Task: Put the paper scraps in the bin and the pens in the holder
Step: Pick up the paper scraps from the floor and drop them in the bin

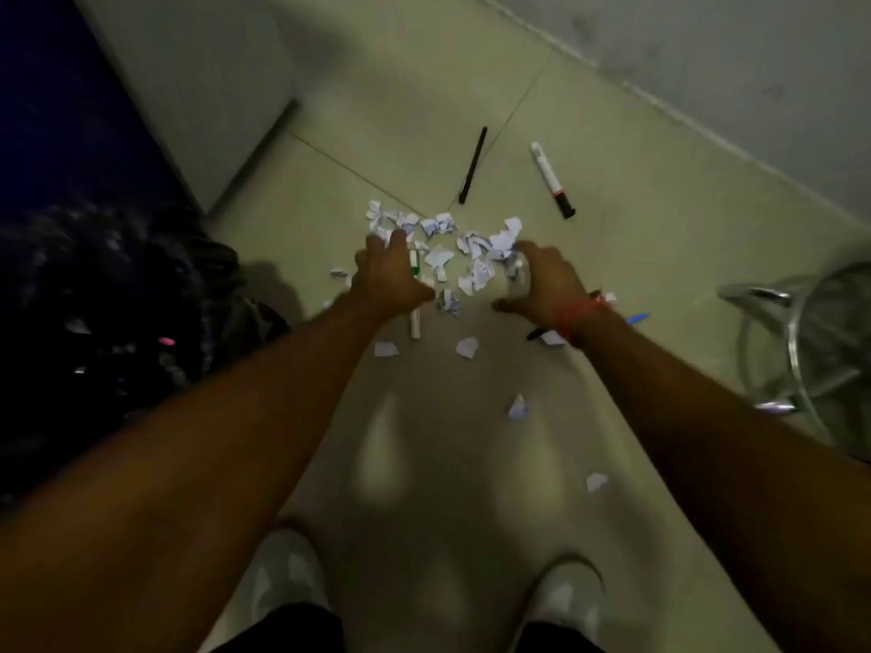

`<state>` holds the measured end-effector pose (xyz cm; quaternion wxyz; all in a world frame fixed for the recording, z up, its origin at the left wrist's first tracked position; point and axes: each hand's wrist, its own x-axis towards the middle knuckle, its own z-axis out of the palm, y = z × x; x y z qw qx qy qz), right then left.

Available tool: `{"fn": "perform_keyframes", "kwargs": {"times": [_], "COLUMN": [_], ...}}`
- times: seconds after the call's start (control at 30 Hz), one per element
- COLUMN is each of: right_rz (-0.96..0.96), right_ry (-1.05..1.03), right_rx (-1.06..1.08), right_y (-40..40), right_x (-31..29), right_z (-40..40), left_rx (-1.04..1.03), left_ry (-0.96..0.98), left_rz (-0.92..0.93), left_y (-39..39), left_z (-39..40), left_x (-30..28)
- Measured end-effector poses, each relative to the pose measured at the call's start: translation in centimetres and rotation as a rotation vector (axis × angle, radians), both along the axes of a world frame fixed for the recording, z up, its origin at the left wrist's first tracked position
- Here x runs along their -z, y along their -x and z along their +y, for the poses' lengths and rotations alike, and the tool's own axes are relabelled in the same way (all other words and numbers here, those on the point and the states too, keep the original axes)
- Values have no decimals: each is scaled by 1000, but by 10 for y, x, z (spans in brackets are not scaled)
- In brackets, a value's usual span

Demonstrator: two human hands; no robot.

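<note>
A heap of crumpled white paper scraps (pixel 452 249) lies on the tiled floor between my hands. My left hand (pixel 389 275) rests on its left edge, fingers spread and curled down over a white marker with a green band (pixel 414 266). My right hand (pixel 542 280) cups the heap's right edge, fingers apart. A black pen (pixel 472 164) and a white marker with a black cap (pixel 552 179) lie beyond the heap. A blue pen (pixel 637 318) and a dark pen (pixel 537 333) show beside my right wrist. Loose scraps (pixel 517 408) lie nearer my feet.
A black bin bag with rubbish inside (pixel 108 322) stands at the left. A metal stool frame (pixel 810 346) is at the right. A pale cabinet (pixel 198 87) stands at the back left, a wall base (pixel 707 124) at the back right. My white shoes (pixel 287 582) are below.
</note>
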<state>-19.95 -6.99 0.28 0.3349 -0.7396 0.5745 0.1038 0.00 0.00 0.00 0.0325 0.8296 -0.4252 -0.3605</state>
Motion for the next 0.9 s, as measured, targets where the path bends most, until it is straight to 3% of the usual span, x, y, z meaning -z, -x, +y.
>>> {"fn": "perform_keyframes", "kwargs": {"times": [0.27, 0.47, 0.57, 0.63, 0.7, 0.8, 0.9], "right_rz": [131, 137, 130, 118, 23, -259, -485], "right_ry": [180, 332, 331, 281, 216, 68, -133], "right_rx": [-355, -475, -450, -386, -177, 231, 425], "right_y": [-43, -50, -48, -45, -43, -36, -34], "right_x": [85, 94, 88, 82, 75, 63, 40], "right_z": [-43, -48, -49, -50, -55, -66, -75], "left_rx": [364, 558, 487, 428, 339, 216, 97], "left_ry": [-109, 60, 141, 145, 142, 174, 240], "left_rz": [-154, -324, -285, -248, -187, -84, 112], "left_y": [-9, 3, 5, 6, 4, -2, -13], "left_z": [-65, -75, -80, -79, -82, -86, -85], "left_x": [82, 88, 87, 83, 75, 57, 23]}}
